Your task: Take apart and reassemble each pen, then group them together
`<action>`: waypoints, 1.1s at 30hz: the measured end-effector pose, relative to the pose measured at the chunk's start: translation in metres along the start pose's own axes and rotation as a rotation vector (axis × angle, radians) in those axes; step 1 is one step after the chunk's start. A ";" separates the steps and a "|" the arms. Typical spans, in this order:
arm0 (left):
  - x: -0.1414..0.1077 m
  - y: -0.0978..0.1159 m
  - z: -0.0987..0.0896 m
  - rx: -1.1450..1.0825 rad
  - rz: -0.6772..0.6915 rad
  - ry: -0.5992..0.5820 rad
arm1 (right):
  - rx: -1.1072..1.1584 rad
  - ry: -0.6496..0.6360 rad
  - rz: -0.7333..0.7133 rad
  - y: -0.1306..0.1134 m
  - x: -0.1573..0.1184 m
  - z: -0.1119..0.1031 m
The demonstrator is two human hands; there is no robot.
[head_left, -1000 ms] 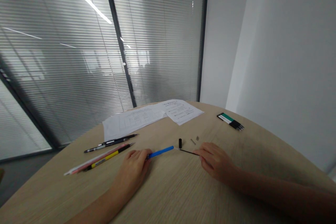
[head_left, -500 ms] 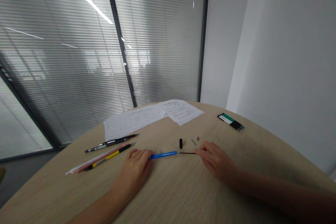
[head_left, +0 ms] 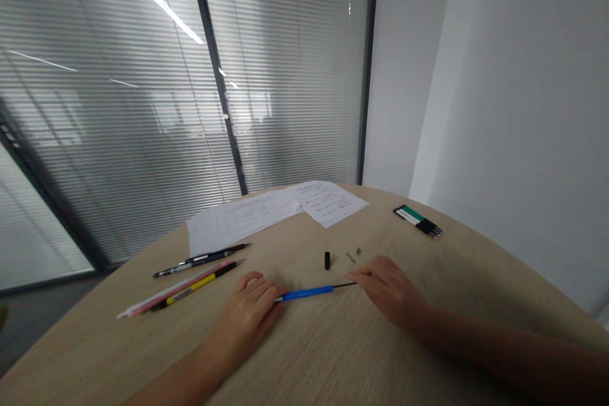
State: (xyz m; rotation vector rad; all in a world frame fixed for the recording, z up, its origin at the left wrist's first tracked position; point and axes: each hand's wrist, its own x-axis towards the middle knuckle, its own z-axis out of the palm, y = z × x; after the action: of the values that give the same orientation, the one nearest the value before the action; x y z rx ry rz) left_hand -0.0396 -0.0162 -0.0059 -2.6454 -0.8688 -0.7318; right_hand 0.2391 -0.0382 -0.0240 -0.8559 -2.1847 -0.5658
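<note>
My left hand point(head_left: 254, 311) is closed on the left end of a blue pen barrel point(head_left: 308, 292), which points right just over the table. My right hand point(head_left: 387, 288) pinches a thin dark rod point(head_left: 343, 284), whose left end meets the barrel's open right end; how far it reaches inside is hidden. Beyond the barrel a short black cylinder point(head_left: 327, 260) rests on the wood. Close to my right fingertips lie a small spring-like piece point(head_left: 351, 257) and a tiny grey piece point(head_left: 358, 251).
Left of my left hand lie a yellow and black pen point(head_left: 193, 288), pink and white pens and dark pens point(head_left: 204, 259). Printed sheets point(head_left: 247, 216) lie at the table's far edge. Several green, white and black pens point(head_left: 419, 221) lie at the right.
The blue barrel has moved right and toward me with my left hand. Its open end now meets the thin dark rod, where a small gap showed before.
</note>
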 end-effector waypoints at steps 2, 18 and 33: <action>0.000 0.000 0.000 -0.021 0.007 -0.007 | 0.061 0.012 -0.052 -0.001 0.000 -0.003; -0.001 0.000 -0.006 -0.365 -0.415 0.006 | 0.039 -0.207 0.328 0.007 -0.003 0.008; 0.002 -0.002 -0.003 -0.131 -0.188 -0.004 | 0.023 -0.367 0.376 0.004 -0.001 0.007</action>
State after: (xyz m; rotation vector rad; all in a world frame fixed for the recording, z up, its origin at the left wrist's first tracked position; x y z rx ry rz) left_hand -0.0409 -0.0149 -0.0022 -2.7041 -1.1187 -0.8554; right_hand 0.2393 -0.0317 -0.0291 -1.4073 -2.2571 -0.2072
